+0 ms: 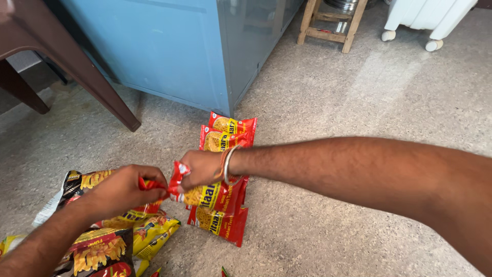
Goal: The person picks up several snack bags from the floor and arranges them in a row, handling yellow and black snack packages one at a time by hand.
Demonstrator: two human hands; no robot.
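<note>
Fingers of the left hand pinched shut on the left end of a red snack packet; fingers of the right hand pinched shut on the same packet, just beside the left-hand grip. Packet held stretched between the two hands, slightly above the floor.

Item: strip of red-and-yellow packets, hanging from the held packet and trailing down under the right fingers to the floor; lowest packet lies flat nearest the viewer.

Item: two further red-and-yellow packets, flat on the floor just beyond the right fingers, overlapping one another, near the corner of a blue metal cabinet.

Item: heap of yellow-and-black packets, on the floor below and to the left of the left fingers; several overlap, one partly under the left wrist.

Item: metal bangle with orange thread, on the right wrist.

Item: brown chair leg, well beyond the left fingers, standing on the floor.

Item: wooden stool, far beyond the right fingers, a steel vessel on its lower level, partly cut off.

Item: white appliance on castors, far right, beyond the stool.

Surface: speckled grey floor throughout.
</note>
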